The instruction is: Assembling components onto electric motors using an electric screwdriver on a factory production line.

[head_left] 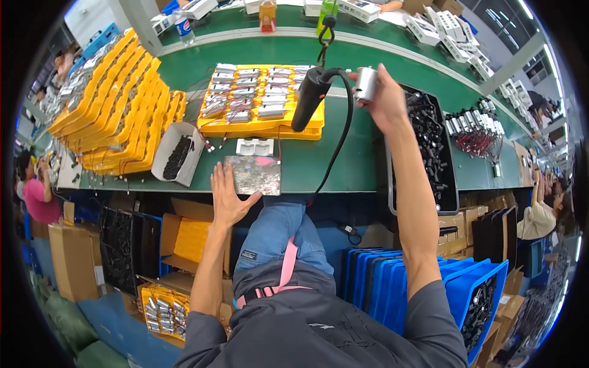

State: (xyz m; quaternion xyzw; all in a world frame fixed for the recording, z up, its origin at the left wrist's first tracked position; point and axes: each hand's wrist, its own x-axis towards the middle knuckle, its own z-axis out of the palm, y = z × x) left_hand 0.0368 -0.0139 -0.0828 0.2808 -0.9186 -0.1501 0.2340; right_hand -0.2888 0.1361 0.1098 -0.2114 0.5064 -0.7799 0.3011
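Note:
My right hand (388, 101), raised over the right part of the bench, has its fingers closed round a silver metal cylinder (366, 84). My left hand (230, 197) lies with fingers spread against the left edge of a scuffed metal plate (254, 176) at the bench's front. Just behind this plate sits a small white moulded holder (254, 147). Between my hands a black electric screwdriver (311, 98) hangs tilted from a hook, its cable looping down. Beyond the holder, a yellow tray (262, 126) carries rows of silver cylinders with thin wires.
Stacked yellow trays (116, 122) rise at the left, beside a white box (178, 153) of small black parts. A black bin (451, 178) of black pieces stands under my right forearm. Wired silver cylinders (475, 129) lie farther right. Blue crates (392, 282) stand below.

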